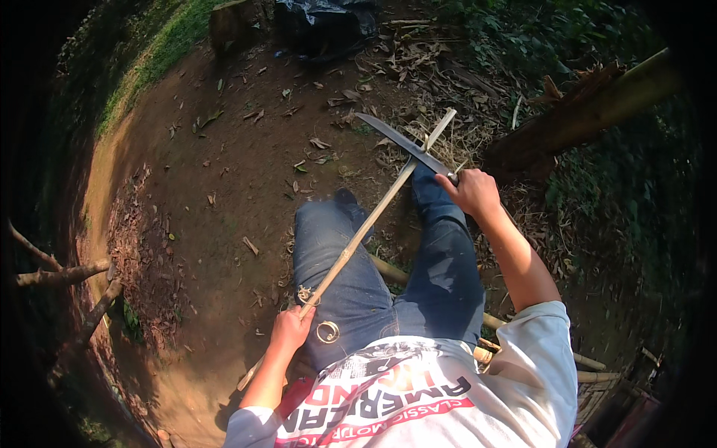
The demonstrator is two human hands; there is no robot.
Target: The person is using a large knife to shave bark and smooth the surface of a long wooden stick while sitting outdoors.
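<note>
Closed round the lower part of a long pale bamboo strip (357,243) is my left hand (290,329), beside my left thigh. The strip slants up and away to the right, across my left leg. My right hand (475,192) grips the handle of a machete (404,141), whose handle is mostly hidden in the fingers. Its dark curved blade points up and left and crosses the strip near the far end, over my right knee. A small sliver stands up from the strip at the blade. Curled shavings (327,332) lie on my left thigh.
A thick post or log (582,112) slants in at the right. Black plastic (325,30) and a stump (230,28) are at the far side. Shavings and dry leaves (418,75) litter the brown soil. Branches (67,275) stick in at the left; bamboo poles (590,363) lie beside me.
</note>
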